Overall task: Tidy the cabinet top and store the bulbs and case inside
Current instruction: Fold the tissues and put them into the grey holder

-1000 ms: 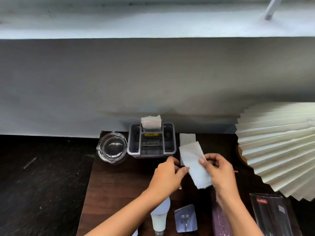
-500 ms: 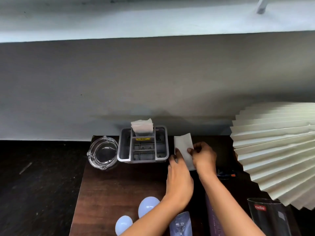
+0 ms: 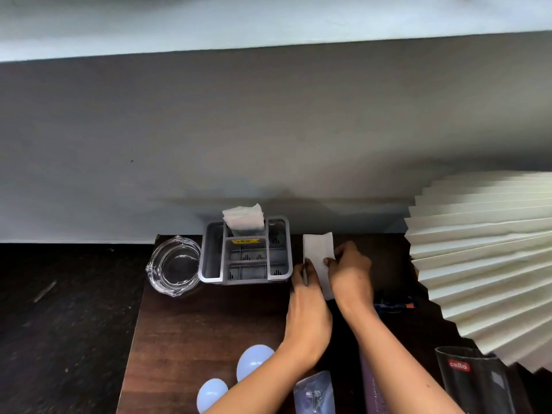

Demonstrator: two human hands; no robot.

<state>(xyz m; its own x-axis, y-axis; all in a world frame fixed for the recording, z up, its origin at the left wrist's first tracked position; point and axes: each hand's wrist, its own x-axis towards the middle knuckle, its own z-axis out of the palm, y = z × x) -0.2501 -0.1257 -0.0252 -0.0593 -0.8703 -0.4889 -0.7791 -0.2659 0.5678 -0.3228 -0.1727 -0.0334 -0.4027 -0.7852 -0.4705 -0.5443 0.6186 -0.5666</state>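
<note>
Two pale bulbs [image 3: 254,361] close together, lying on dark wooden cabinet top [image 3: 179,324]

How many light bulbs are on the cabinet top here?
2. One bulb lies beside the left forearm; the second bulb sits lower left, near the frame's bottom. Others may be hidden.

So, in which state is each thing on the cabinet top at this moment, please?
white paper, lying on the cabinet top, under both hands.
left hand, straight fingers press the paper's left edge.
right hand, pinches the paper's right edge.
grey organiser, upright; folded tissues stand in a back compartment.
glass dish, upright, empty.
bulbs, lying loose, untouched.
cello glass, seems empty.
</note>
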